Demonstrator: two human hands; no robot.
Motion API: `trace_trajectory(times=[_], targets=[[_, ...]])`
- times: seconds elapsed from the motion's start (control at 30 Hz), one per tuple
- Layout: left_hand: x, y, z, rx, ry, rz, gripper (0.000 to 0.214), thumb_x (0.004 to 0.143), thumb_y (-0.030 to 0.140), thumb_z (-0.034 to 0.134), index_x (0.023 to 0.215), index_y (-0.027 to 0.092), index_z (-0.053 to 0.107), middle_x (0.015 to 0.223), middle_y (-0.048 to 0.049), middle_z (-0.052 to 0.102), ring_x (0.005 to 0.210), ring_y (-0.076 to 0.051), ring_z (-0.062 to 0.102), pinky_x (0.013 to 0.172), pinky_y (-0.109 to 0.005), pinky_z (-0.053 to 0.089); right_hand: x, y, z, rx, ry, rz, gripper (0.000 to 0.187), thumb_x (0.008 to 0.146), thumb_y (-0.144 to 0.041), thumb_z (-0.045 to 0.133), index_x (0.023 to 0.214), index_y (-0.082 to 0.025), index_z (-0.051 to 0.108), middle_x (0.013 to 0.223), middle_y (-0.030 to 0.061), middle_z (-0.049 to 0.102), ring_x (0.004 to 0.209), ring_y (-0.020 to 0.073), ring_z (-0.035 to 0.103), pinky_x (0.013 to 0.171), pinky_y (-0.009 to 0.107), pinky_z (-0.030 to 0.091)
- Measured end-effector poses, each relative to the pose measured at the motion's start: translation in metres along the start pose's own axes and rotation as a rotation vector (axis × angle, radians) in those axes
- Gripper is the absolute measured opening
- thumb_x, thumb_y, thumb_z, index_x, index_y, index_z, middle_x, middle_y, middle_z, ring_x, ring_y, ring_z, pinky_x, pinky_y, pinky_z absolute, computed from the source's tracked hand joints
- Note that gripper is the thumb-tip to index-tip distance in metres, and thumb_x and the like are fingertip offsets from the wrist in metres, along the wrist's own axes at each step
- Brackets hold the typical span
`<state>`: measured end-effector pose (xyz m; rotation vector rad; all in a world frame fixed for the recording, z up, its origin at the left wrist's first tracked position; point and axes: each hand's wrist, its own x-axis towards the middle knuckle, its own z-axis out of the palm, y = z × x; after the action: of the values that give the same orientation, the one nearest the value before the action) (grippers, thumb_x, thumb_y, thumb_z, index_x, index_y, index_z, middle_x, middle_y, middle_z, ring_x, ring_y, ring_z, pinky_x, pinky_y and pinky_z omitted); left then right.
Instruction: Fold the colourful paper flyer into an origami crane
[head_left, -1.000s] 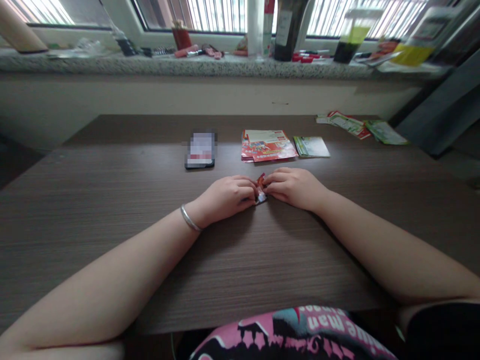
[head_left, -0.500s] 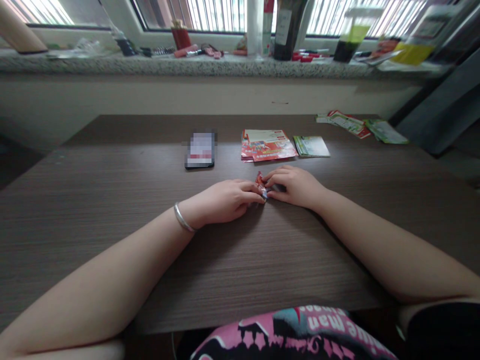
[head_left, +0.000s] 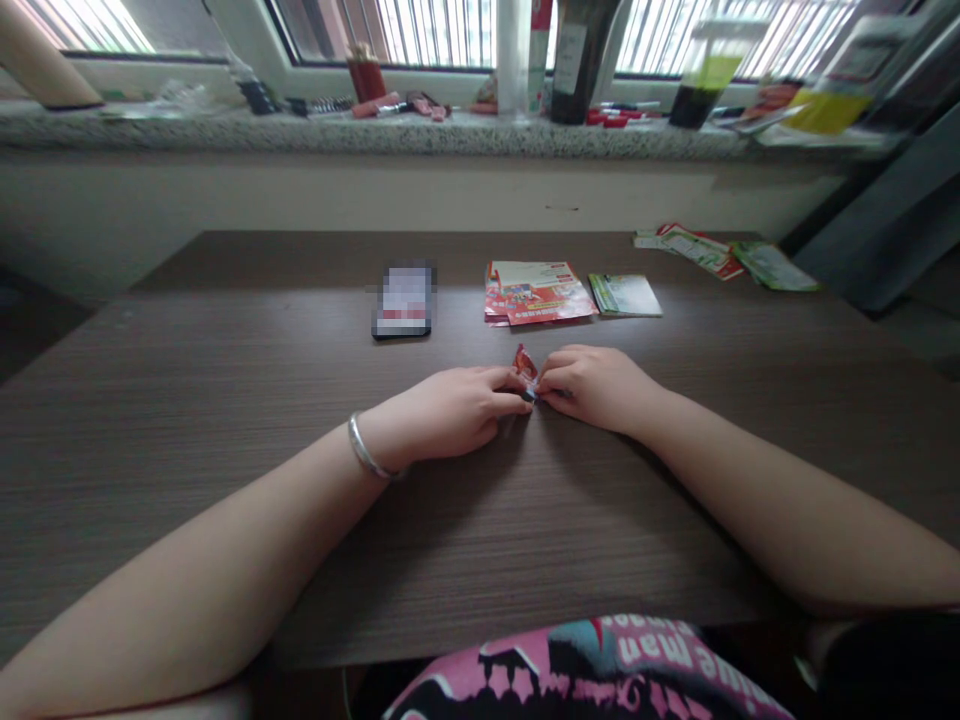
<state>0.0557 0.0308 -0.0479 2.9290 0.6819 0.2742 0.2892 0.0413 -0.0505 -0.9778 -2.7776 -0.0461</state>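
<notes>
Both of my hands rest on the brown wooden table (head_left: 225, 380) and meet at a small folded piece of red printed paper (head_left: 524, 364). My left hand (head_left: 450, 410), with a silver bangle on its wrist, pinches the paper from the left with curled fingers. From the right, my right hand (head_left: 596, 385) pinches the same piece. The paper stands up a little between the fingertips, and most of it is hidden by them.
Beyond my hands lie a dark phone (head_left: 403, 300), a stack of red leaflets (head_left: 536, 293) and a green-white leaflet stack (head_left: 624, 295). More leaflets (head_left: 720, 255) lie at the far right. The stone windowsill (head_left: 375, 130) holds bottles, jars and small items.
Both hands have shifted slightly right and kept working the folded paper between the fingertips. The paper now stands a bit more upright. Nothing else on the table has moved.
</notes>
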Motion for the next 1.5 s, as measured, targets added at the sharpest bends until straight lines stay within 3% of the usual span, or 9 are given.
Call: trace_trajectory(times=[0.17,0.4,0.63,0.97,1.17,1.33,1.5], targets=[[0.000,-0.003,-0.002,-0.067,0.007,0.012,0.047,0.079,0.005,0.052,0.121,0.022,0.065,0.135,-0.0111,0.055,0.120,-0.026,0.058,0.104,-0.038,0.047,-0.001,-0.005,-0.010,-0.031,-0.087,0.007,0.019,0.086,-0.022,0.057,0.090,-0.022,0.076,0.100,0.0047,0.074,0.088,0.0205,0.067,0.074,0.031,0.048],[0.000,-0.003,-0.003,-0.062,-0.040,-0.007,0.051,0.077,0.004,0.052,0.123,0.023,0.063,0.138,-0.0086,0.052,0.125,-0.023,0.054,0.109,-0.033,0.042,-0.001,-0.007,-0.002,-0.042,-0.054,0.043,0.029,0.091,-0.023,0.048,0.108,-0.021,0.073,0.119,0.0029,0.070,0.099,0.0226,0.066,0.084,0.034,0.050],[0.000,-0.005,-0.001,-0.071,-0.051,-0.008,0.052,0.077,0.005,0.052,0.124,0.024,0.062,0.136,-0.0088,0.053,0.125,-0.024,0.053,0.109,-0.035,0.042,0.002,-0.008,0.010,-0.064,0.023,0.042,0.040,0.096,-0.028,0.041,0.127,-0.012,0.061,0.133,0.0094,0.060,0.113,0.0272,0.059,0.093,0.040,0.048],[0.005,0.000,-0.005,-0.037,-0.071,-0.027,0.050,0.077,0.004,0.052,0.122,0.024,0.064,0.132,-0.0098,0.056,0.122,-0.025,0.054,0.107,-0.039,0.043,0.010,-0.004,0.017,-0.048,0.039,0.128,0.044,0.096,-0.033,0.041,0.131,-0.012,0.057,0.137,0.0098,0.057,0.121,0.0287,0.051,0.102,0.044,0.043],[0.003,-0.006,-0.005,-0.037,-0.051,-0.013,0.047,0.083,0.004,0.051,0.121,0.027,0.065,0.141,-0.0092,0.050,0.129,-0.026,0.050,0.108,-0.040,0.042,0.008,0.002,0.024,-0.026,0.028,0.189,0.047,0.097,-0.035,0.039,0.134,-0.011,0.053,0.143,0.0126,0.050,0.130,0.0295,0.044,0.107,0.046,0.039],[0.001,-0.011,-0.002,-0.061,-0.037,-0.014,0.049,0.083,0.005,0.052,0.121,0.031,0.066,0.143,-0.0065,0.049,0.130,-0.026,0.049,0.109,-0.040,0.040,0.006,0.008,0.026,0.053,0.078,0.188,0.041,0.095,-0.027,0.041,0.129,-0.011,0.058,0.138,0.0120,0.056,0.126,0.0269,0.049,0.109,0.043,0.038],[0.003,-0.017,0.009,-0.149,0.096,-0.052,0.037,0.086,0.009,0.055,0.107,0.033,0.073,0.128,-0.0050,0.060,0.117,-0.022,0.057,0.104,-0.039,0.044,0.006,0.014,0.026,0.231,0.136,0.230,0.035,0.096,-0.024,0.040,0.115,-0.014,0.067,0.125,0.0104,0.065,0.119,0.0239,0.056,0.106,0.042,0.041]])
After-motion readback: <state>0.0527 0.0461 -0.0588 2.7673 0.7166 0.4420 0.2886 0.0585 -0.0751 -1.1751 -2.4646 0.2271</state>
